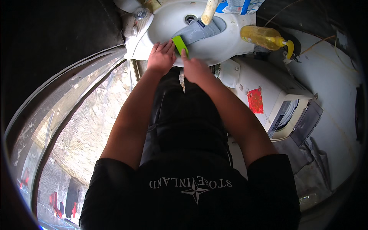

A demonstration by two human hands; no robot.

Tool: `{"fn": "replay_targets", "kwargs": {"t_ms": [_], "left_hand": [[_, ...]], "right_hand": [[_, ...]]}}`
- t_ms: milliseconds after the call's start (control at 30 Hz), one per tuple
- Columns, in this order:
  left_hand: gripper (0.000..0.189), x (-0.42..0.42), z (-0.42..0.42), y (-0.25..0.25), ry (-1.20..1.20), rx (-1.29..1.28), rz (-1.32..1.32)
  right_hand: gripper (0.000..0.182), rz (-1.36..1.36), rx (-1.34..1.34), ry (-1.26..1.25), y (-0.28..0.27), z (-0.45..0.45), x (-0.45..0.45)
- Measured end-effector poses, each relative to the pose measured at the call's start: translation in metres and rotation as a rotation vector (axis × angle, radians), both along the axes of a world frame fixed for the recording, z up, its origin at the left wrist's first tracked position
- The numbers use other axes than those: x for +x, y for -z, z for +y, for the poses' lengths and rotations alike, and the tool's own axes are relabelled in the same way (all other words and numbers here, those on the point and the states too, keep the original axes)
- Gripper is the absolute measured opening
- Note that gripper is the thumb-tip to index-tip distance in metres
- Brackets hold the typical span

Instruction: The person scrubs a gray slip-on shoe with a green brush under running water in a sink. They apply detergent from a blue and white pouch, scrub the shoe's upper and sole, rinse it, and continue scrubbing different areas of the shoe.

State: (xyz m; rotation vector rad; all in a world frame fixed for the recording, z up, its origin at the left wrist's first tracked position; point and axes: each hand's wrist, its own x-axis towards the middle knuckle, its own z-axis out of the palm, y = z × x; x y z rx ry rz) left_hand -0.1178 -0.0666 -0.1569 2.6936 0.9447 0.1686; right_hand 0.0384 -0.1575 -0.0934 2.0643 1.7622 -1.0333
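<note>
A wet-looking grey slide slipper (198, 31) lies sole down in the white washbasin (161, 21), its strap under the tap. My right hand (197, 69), partly blurred, grips a bright green block-shaped tool (180, 46), perhaps a brush, with the index finger stretched along it. Its underside is hidden, and its far end meets the near left end of the slipper. My left hand (162, 56) is over the basin's front rim, fingers together beside the green tool. The fingertips reach the slipper's left end; whether they grip it is hidden.
The tap (210, 11) overhangs the slipper. A yellow pump bottle (261, 37) lies on the basin's right side, below a blue-and-white packet (241, 6). Small items crowd the left ledge (141, 26). A washing machine (267, 95) stands at right, a meshed window (86, 120) at left.
</note>
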Motion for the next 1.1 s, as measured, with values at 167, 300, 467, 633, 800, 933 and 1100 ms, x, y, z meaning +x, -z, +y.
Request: {"fn": "replay_targets", "kwargs": {"t_ms": [167, 300, 467, 633, 800, 933, 1100], "left_hand": [[0.042, 0.000, -0.002, -0.006, -0.002, -0.046, 0.050], [0.043, -0.005, -0.004, -0.001, -0.004, -0.055, 0.075], [0.046, 0.001, 0.000, -0.004, 0.017, -0.061, 0.108], [0.045, 0.000, -0.003, -0.002, 0.004, -0.078, 0.090], [0.043, -0.003, -0.004, -0.001, 0.015, -0.065, 0.130], [0.043, 0.000, -0.002, 0.001, 0.021, -0.060, 0.113], [0.044, -0.002, -0.002, 0.000, 0.007, -0.087, 0.122]], "right_hand": [[0.073, -0.112, 0.035, 0.187, 0.007, 0.000, 0.013], [0.075, -0.035, -0.089, -0.020, -0.021, 0.011, 0.012], [0.073, -0.048, -0.063, 0.109, -0.005, 0.015, 0.026], [0.068, -0.101, 0.010, 0.357, 0.006, 0.017, 0.031], [0.069, -0.011, -0.008, 0.197, 0.005, 0.020, 0.024], [0.066, 0.002, -0.025, 0.126, 0.008, 0.025, 0.009], [0.061, -0.026, -0.078, 0.266, 0.004, 0.029, 0.049]]}}
